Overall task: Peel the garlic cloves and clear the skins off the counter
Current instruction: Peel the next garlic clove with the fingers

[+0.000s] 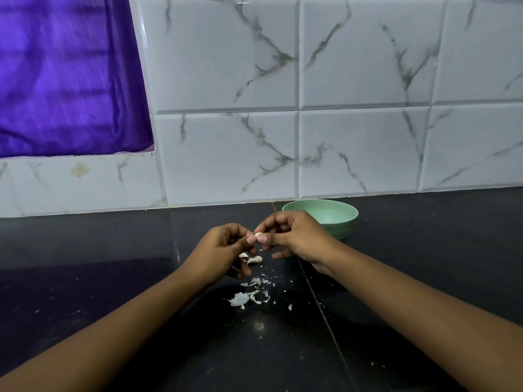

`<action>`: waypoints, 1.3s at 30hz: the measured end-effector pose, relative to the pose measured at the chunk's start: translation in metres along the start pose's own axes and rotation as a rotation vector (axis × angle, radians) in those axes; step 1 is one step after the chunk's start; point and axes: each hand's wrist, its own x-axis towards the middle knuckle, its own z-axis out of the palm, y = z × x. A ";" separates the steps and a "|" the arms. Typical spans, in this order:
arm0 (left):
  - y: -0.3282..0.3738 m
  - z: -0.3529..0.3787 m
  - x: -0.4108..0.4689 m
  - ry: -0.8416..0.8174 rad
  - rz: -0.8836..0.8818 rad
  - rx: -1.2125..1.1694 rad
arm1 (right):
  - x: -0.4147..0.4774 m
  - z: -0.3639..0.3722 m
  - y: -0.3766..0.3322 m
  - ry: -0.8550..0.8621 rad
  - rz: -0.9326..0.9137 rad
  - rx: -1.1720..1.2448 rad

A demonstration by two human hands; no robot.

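Garlic clove (257, 235) is being pinched between left hand (223, 248) and right hand (295, 236), both curled round it, probably so skins (240, 299) are collecting just below them.

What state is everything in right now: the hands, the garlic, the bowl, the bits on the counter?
Left hand: pinches the clove.
Right hand: pinches the same clove.
Clove: held above the counter, mostly hidden by fingertips.
Garlic piece: lies on the counter below the hands; peeled or not, cannot tell.
Skins: loose, scattered on the counter.
Bowl: upright; nothing visible inside.
Counter: littered with skins.
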 end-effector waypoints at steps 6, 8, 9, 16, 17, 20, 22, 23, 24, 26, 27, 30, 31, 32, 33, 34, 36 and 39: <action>-0.005 -0.005 0.004 0.088 -0.012 0.233 | 0.003 -0.014 0.004 0.031 0.094 -0.289; -0.010 -0.011 0.008 0.115 0.008 0.430 | 0.003 -0.015 0.008 -0.002 0.124 -0.474; -0.012 -0.014 0.010 0.099 -0.004 0.526 | 0.003 -0.015 0.010 -0.023 0.136 -0.535; -0.017 -0.014 0.014 -0.140 -0.234 1.067 | 0.009 -0.013 0.017 -0.063 0.160 -0.757; -0.018 -0.013 0.013 -0.192 -0.271 1.099 | 0.009 -0.012 0.016 -0.065 0.150 -0.781; -0.018 -0.011 0.010 -0.273 -0.312 1.115 | 0.008 -0.010 0.014 -0.045 0.077 -0.883; -0.016 -0.010 0.007 -0.291 -0.323 1.120 | 0.008 -0.008 0.016 -0.021 0.001 -0.971; -0.015 -0.009 0.006 -0.296 -0.324 1.125 | 0.007 -0.007 0.017 -0.011 -0.033 -0.998; -0.015 -0.009 0.005 -0.297 -0.325 1.128 | 0.007 -0.006 0.019 -0.001 -0.061 -1.013; -0.016 -0.008 0.005 -0.295 -0.326 1.130 | 0.007 -0.005 0.022 0.023 -0.100 -1.029; -0.017 -0.007 0.005 -0.293 -0.328 1.131 | 0.006 -0.004 0.023 0.034 -0.120 -1.041; -0.019 -0.006 0.005 -0.284 -0.332 1.136 | 0.003 -0.002 0.029 0.054 -0.206 -1.063; -0.020 -0.006 0.005 -0.285 -0.331 1.136 | 0.003 -0.002 0.030 0.050 -0.237 -1.064; -0.020 -0.006 0.006 -0.288 -0.332 1.135 | 0.003 -0.002 0.031 0.044 -0.252 -1.058; -0.020 -0.007 0.006 -0.292 -0.332 1.133 | 0.003 -0.004 0.032 0.041 -0.254 -1.042; -0.019 -0.007 0.006 -0.297 -0.334 1.132 | 0.004 -0.005 0.032 0.042 -0.241 -1.014; -0.017 -0.009 0.006 -0.306 -0.331 1.130 | 0.005 -0.007 0.030 0.067 -0.171 -0.904; -0.011 -0.013 0.005 -0.326 -0.323 1.123 | 0.004 -0.007 0.025 0.076 0.042 -0.548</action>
